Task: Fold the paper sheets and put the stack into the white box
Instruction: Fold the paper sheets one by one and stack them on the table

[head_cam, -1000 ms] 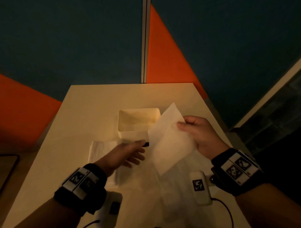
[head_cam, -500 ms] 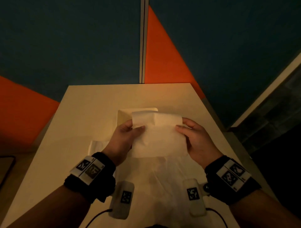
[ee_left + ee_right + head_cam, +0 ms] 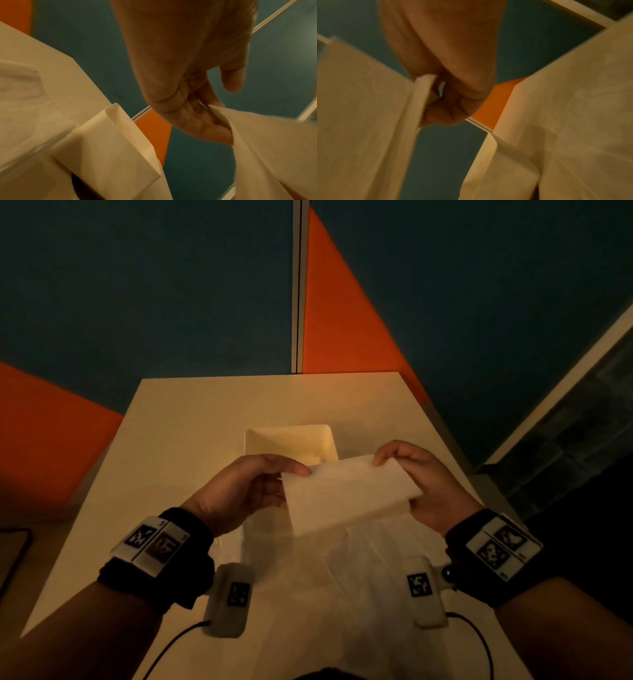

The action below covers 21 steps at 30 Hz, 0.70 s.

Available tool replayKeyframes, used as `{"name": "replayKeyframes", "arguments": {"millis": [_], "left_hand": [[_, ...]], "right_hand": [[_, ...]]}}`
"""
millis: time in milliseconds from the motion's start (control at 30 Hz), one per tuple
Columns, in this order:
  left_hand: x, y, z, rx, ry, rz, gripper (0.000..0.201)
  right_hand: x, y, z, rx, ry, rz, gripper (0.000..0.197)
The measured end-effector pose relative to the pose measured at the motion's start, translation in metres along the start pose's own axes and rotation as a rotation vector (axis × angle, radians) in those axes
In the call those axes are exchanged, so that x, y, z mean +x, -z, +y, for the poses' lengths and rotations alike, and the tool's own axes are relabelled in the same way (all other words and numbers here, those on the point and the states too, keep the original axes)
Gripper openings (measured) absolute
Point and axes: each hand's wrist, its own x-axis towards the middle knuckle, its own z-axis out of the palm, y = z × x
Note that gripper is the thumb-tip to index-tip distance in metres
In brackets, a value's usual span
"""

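A folded white paper sheet (image 3: 346,494) hangs in the air between both hands, just in front of the white box (image 3: 291,440). My left hand (image 3: 246,491) pinches its left end, thumb on top; in the left wrist view the fingers (image 3: 202,125) grip the sheet's edge (image 3: 257,135). My right hand (image 3: 421,484) pinches the right end, where the fingers (image 3: 447,108) curl round the doubled edge (image 3: 423,94). More white sheets (image 3: 342,570) lie flat on the table below. The box stands open; its inside is partly hidden by the hands.
The beige table (image 3: 191,433) ends at a blue and orange wall (image 3: 342,320). Two small white devices with markers, one at the left (image 3: 233,597) and one at the right (image 3: 424,587), lie near the front edge, each with a dark cable. A dark gap (image 3: 565,474) runs along the table's right side.
A second ago only my right hand held the sheet, unfolded and tilted. My left hand came up and took the left end, and the sheet now lies folded and wider between both hands.
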Motion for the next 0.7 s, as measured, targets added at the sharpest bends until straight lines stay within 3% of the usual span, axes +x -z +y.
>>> {"name": "replayKeyframes", "arguments": {"millis": [133,233,333,433,500,600,700], "left_hand": [[0.005,-0.003,0.004,0.037,0.035,-0.106,0.027],[0.007,-0.012,0.003,0.056,0.046,-0.159,0.018],[0.008,-0.018,-0.001,0.087,0.017,-0.138,0.024],[0.005,-0.012,-0.005,0.073,0.038,0.017,0.031],[-0.003,-0.001,-0.010,0.083,0.053,0.153,0.029],[-0.019,0.019,-0.022,0.123,0.076,0.326,0.024],[-0.039,0.046,-0.042,0.195,0.130,0.466,0.023]], "right_hand": [[0.008,-0.003,-0.021,-0.231,0.018,-0.164,0.044],[0.013,-0.011,-0.031,-0.369,0.054,-0.286,0.036],[0.016,-0.017,-0.032,-0.393,0.056,-0.359,0.029],[0.020,-0.009,-0.024,-0.302,-0.007,-0.339,0.022],[0.028,0.006,-0.011,-0.350,-0.061,-0.217,0.022],[0.044,0.036,0.021,-0.667,-0.143,-0.002,0.015],[0.052,0.066,0.053,-1.129,-0.178,-0.036,0.019]]}}
